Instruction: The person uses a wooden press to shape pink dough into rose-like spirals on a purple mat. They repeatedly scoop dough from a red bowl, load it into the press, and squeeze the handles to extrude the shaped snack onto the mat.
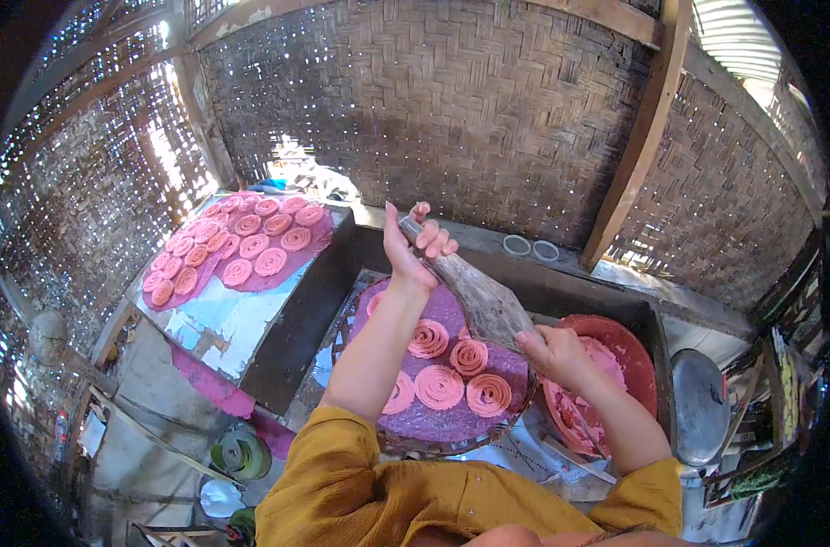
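Note:
A grey, weathered wooden paddle slants across the middle of the view. My left hand curls around its narrow handle at the upper end. Lower down, my right hand grips the edge of its broad end. Beneath the paddle lies a round tray with a rim, covered by a purple sheet. Several pink dough spirals rest on that sheet, some partly hidden by my left forearm and the paddle. Just below my right hand is a red basin holding pink dough.
To the left, a box-like stand carries many more pink spirals on purple sheets. A metal lid stands at the right. Two clear rings lie on the back ledge. A green gas cylinder is on the floor.

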`<control>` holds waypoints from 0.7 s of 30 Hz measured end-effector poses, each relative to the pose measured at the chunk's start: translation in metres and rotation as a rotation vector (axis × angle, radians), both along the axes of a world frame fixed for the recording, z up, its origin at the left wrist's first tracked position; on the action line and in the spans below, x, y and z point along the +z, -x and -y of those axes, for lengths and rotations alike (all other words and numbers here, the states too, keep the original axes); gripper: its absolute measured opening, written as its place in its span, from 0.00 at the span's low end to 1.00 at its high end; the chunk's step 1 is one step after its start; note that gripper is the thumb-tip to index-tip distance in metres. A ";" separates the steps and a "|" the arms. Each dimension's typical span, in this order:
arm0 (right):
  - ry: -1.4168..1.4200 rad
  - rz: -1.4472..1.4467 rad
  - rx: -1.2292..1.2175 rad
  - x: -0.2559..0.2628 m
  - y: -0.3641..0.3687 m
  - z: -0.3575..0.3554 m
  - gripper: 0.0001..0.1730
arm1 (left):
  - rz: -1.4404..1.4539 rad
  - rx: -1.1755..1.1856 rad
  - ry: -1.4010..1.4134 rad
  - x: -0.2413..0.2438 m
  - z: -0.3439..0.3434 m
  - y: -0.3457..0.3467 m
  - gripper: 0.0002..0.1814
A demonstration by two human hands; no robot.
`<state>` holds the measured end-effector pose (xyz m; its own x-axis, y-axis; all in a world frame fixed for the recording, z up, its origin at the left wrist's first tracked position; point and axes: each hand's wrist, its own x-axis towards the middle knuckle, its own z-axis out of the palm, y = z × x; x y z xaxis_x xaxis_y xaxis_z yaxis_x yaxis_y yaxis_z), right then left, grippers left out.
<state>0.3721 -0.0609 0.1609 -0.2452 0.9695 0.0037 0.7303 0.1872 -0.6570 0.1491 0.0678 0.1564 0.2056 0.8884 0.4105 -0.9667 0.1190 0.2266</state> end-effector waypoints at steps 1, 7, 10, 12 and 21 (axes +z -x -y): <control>-0.008 0.006 0.007 -0.009 0.000 -0.004 0.27 | -0.012 0.005 0.007 0.002 0.001 0.002 0.26; -0.001 -0.029 0.049 -0.007 0.013 -0.001 0.29 | -0.037 0.046 -0.015 0.000 0.007 0.017 0.28; 0.104 -0.077 0.035 -0.022 0.008 -0.003 0.29 | -0.073 0.080 0.119 0.008 0.025 0.016 0.28; 0.150 -0.137 0.030 -0.026 0.006 0.000 0.28 | -0.172 0.081 0.254 0.006 0.036 0.012 0.27; 0.141 -0.322 0.018 -0.051 -0.007 0.012 0.27 | -1.408 0.199 0.135 -0.141 0.057 0.011 0.35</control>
<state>0.3787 -0.0734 0.1097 -0.2709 0.9613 -0.0503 0.4787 0.0892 -0.8734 0.1383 0.0113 0.0156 0.2327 0.9656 -0.1162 0.0481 0.1079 0.9930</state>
